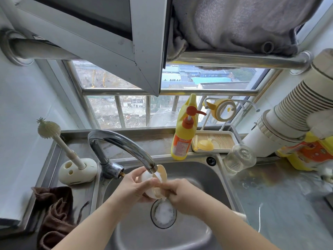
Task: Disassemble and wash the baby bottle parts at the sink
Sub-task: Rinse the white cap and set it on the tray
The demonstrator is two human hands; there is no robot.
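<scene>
We grip the cream bottle cap (pixel 155 184) in left hand (pixel 133 189) under the tap (pixel 126 143); right hand (pixel 182 194) fingers (pixel 166 186) press its rim, over the sink (pixel 194 170).

I note a cream bottle cap (pixel 155 184), yellow detergent bottle (pixel 182 141) with orange pump, brown cloth (pixel 55 213), steel-grey sink (pixel 189 170), off-white brush (pixel 48 129).

Glossy brushed-metal sink (pixel 212 177) and polished metal tap (pixel 119 141); clear glass bottle (pixel 239 157); matt brown cloth (pixel 55 213); shiny yellow plastic soap bottle (pixel 182 143).
</scene>
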